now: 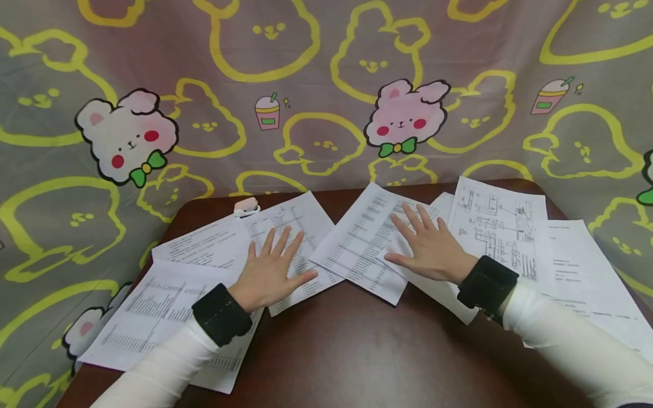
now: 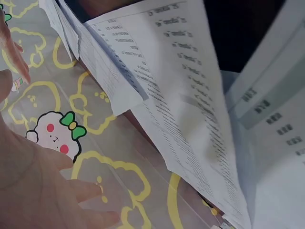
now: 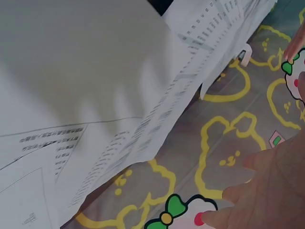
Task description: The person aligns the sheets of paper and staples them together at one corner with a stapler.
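My left hand (image 1: 270, 275) is held over a printed sheet (image 1: 318, 243) left of centre, fingers spread and straight, palm down. The left wrist view shows the palm and fingers (image 2: 76, 191) apart from the paper, holding nothing. Over a two-column printed sheet (image 1: 352, 243) and a mostly covered sheet beside it, my right hand (image 1: 431, 246) spreads its fingers in the same way. In the right wrist view its fingers (image 3: 238, 191) are also apart from the paper, with a soft hand shadow on the white page (image 3: 86, 62).
More printed sheets (image 1: 153, 306) overlap at the left. A sheet with technical drawings (image 1: 525, 226) and another text sheet (image 1: 597, 283) lie at the right. A small pink object (image 1: 247, 206) sits at the dark table's (image 1: 357, 351) back edge, before a patterned curtain (image 1: 316, 85).
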The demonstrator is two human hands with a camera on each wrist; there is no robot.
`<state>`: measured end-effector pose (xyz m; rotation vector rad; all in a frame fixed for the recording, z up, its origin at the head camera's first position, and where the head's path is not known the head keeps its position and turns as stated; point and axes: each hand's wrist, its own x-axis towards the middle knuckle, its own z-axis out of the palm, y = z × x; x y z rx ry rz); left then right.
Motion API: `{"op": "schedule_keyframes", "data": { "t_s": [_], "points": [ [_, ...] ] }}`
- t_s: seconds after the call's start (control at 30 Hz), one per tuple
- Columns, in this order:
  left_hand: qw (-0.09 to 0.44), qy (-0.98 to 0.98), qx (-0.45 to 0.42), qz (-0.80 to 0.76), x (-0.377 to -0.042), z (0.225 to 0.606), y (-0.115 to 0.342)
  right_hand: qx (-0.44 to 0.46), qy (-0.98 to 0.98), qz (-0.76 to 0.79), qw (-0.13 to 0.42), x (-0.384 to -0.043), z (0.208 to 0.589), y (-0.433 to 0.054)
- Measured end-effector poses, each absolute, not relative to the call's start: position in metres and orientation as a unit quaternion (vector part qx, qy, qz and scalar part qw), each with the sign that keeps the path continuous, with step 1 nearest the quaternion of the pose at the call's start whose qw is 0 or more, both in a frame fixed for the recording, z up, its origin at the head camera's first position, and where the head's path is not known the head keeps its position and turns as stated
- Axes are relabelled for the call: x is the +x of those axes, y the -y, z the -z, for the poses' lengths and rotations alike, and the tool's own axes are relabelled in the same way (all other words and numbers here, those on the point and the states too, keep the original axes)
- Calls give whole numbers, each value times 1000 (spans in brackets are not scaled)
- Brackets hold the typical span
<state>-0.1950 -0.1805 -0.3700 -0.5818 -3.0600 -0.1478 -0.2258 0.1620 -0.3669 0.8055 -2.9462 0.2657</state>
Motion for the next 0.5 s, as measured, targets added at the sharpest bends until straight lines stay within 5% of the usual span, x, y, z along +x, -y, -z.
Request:
{"op": "schedule_keyframes", "data": {
  "t_s": [0.5],
  "points": [
    [5,987,-151,49,-189,377,204,283,955,-76,37,-234,373,-137]
  ]
}}
